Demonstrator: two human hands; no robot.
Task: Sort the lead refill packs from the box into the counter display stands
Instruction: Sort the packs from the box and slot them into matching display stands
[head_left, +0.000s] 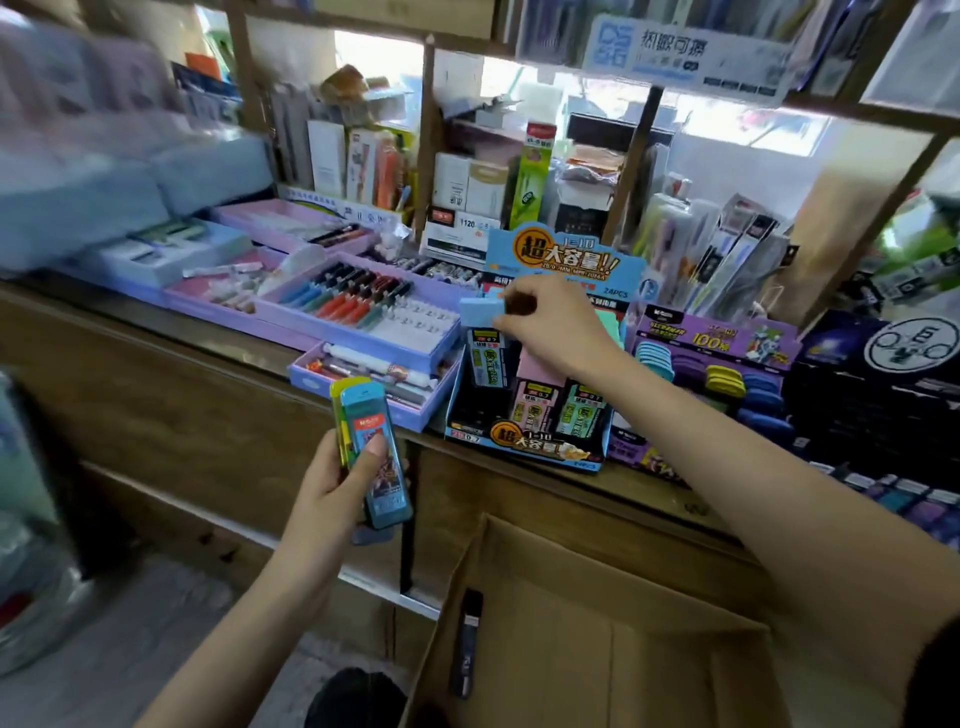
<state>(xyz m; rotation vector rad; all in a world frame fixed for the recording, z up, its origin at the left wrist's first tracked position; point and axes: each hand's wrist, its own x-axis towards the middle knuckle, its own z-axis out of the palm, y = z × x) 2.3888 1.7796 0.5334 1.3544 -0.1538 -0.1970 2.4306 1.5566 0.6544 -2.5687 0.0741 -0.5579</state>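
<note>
My right hand (553, 327) pinches a blue-capped lead refill pack (483, 343) by its top, upright over the left column of the blue counter display stand (524, 441). That stand holds pink and green packs in its other slots. My left hand (337, 483) grips a small stack of flat packs (376, 457), a teal one in front and a yellow one behind, below the counter edge. In the open cardboard box (597, 597) near my right forearm lies one black pack (467, 644).
A purple display stand (717, 358) with blue, purple and yellow packs stands right of the blue one. Lilac pen trays (358, 322) lie to the left on the wooden counter (208, 332). Shelves crowded with stationery rise behind. A dark display (878, 395) sits at the far right.
</note>
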